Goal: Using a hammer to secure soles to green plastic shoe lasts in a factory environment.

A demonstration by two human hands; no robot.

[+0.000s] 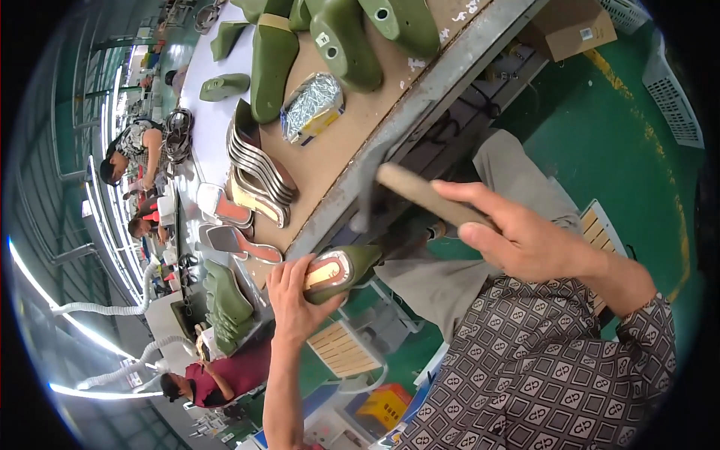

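Observation:
My left hand [294, 300] is closed around a green shoe last [364, 262], held just off the front edge of the workbench. On the last's upturned face lies an insole [328, 273], pale yellow and pinkish with a silvery rim. Closed round a wooden handle, my right hand [521, 238] holds a hammer [424, 196] to the right of the last. The hammer's dark head is smeared by motion and appears above and apart from the last. Near my left hand, loose insoles [259, 250] lie at the bench edge beside a nested stack of silver-edged insoles [259, 169].
An open box of nails [313, 109] stands on the bench [352, 112], with several green lasts [274, 64] behind it. More lasts [225, 304] are piled at left. A slatted stool [349, 349] stands below. A cardboard box [574, 30] and white basket [671, 94] are at right. Co-workers sit far left.

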